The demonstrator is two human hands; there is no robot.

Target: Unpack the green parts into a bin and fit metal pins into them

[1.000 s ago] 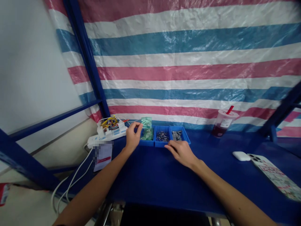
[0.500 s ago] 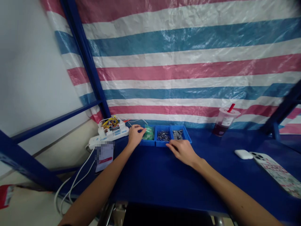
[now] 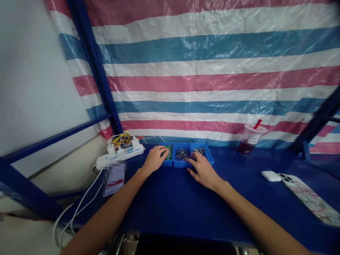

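Head view: our right hand, fingers apart, and left hand, grip unclear, reach over blue bins.

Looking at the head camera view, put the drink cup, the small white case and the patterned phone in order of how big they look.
Patterned phone
Drink cup
Small white case

Apparent size only; the phone lies nearer the camera than the cup.
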